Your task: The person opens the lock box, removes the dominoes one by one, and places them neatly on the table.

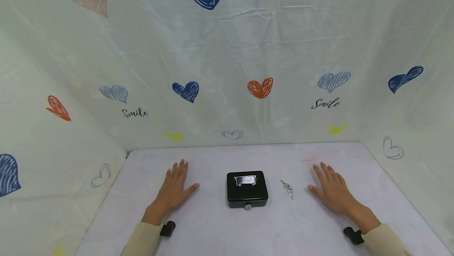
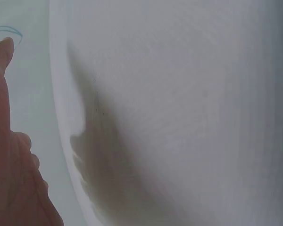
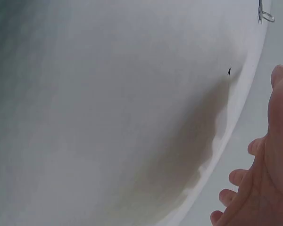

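A black cash box [image 1: 247,189] with a silver handle on its lid and a round lock at its front stands on the white table, lid down. To its right lies a small ring of silver keys [image 1: 287,189]. My left hand [image 1: 173,190], palm down with fingers spread, is left of the box and apart from it. On the other side, my right hand [image 1: 332,191] is spread the same way, right of the keys and not touching them. Neither hand holds anything. In the right wrist view, part of the keys [image 3: 261,12] shows at the top edge.
The white table [image 1: 198,232] has rounded far corners. Behind it and along both sides hangs a pale sheet [image 1: 220,55] printed with hearts and the word Smile. A black wrist camera [image 1: 168,228] sits at the left wrist, another camera [image 1: 353,235] at the right.
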A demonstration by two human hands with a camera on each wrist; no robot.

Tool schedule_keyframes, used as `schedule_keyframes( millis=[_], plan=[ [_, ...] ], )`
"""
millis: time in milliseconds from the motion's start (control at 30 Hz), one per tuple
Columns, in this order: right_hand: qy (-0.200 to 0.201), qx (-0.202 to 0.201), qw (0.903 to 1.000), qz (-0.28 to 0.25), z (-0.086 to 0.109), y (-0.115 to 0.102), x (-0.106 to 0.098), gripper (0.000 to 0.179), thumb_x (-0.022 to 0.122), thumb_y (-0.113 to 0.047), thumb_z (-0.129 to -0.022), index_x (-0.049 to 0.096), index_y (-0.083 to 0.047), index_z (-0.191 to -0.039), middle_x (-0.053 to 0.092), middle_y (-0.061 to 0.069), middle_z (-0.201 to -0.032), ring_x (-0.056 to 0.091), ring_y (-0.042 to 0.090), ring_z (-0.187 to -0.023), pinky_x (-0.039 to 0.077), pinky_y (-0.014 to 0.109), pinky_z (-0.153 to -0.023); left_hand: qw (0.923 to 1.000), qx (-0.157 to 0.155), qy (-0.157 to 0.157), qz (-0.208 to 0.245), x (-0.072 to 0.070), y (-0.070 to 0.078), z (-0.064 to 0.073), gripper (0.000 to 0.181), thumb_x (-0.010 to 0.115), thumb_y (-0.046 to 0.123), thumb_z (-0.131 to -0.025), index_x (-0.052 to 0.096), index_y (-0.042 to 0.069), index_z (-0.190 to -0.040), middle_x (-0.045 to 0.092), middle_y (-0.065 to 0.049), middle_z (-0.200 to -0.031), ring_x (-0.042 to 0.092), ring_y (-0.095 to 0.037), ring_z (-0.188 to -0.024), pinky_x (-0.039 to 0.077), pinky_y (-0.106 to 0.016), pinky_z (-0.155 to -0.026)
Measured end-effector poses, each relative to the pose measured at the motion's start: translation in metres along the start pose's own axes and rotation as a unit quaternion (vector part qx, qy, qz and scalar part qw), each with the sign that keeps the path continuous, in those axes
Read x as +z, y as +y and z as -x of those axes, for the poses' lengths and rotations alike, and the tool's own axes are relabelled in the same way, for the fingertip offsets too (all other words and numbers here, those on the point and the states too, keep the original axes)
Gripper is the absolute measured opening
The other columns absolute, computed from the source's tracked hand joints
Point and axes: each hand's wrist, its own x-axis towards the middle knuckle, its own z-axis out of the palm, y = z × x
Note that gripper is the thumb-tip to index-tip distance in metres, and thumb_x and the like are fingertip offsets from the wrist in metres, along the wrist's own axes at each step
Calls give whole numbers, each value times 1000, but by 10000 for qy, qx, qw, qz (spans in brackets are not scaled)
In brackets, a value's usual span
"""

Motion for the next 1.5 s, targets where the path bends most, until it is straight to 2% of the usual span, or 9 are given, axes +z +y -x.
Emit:
schedule_keyframes(
  millis=[333,600,833,1000,1167,1300,1500],
  plan=[
    [58,-178,9998,96,-2,-15,4,73,55,-44,-91,29,1,-143,21,29,-145,18,50,-130,17,65,-100,9998,164,-54,46,2,11,2,93,50,62,-85,18,-1,-146,13,-15,-153,9,-37,-138,5,-52,-112],
    [60,-290,9995,57,-4,-24,10,73,54,-44,-91,27,-2,-144,22,28,-145,21,49,-128,17,65,-100,9994,311,-120,-25,7,24,1,95,45,68,-84,16,3,-147,11,-10,-154,9,-33,-139,6,-50,-113],
    [-77,-160,9998,-1,-5,-39,11,72,54,-46,-90,32,-1,-142,28,28,-142,27,47,-125,21,63,-99,9984,462,-330,-2,8,42,0,98,51,65,-82,12,5,-148,7,-7,-154,8,-30,-140,5,-47,-114],
    [28,-216,9998,38,-7,-44,14,72,57,-47,-88,36,-1,-140,34,27,-138,33,47,-122,23,62,-98,9978,564,-333,123,10,53,2,98,57,62,-80,14,7,-149,10,-5,-155,10,-28,-140,7,-46,-114],
    [-88,-185,9998,33,-8,-51,15,72,57,-48,-88,37,-2,-139,36,26,-138,34,46,-122,22,61,-99,9973,575,-460,68,13,59,4,100,56,65,-79,10,11,-149,7,-1,-155,8,-25,-141,7,-43,-114],
    [-146,-179,9997,97,-8,-55,17,71,57,-48,-88,38,-2,-139,37,25,-137,35,45,-123,23,61,-100,9963,711,-465,146,15,64,6,100,57,65,-78,11,11,-149,9,-2,-155,9,-26,-140,9,-44,-114],
    [39,-320,9992,221,-9,-59,22,68,62,-45,-85,44,-3,-135,42,22,-133,39,42,-119,28,59,-98,9939,952,-440,346,16,74,10,100,57,65,-78,14,10,-149,12,-3,-154,13,-26,-140,15,-43,-113]
  ],
)
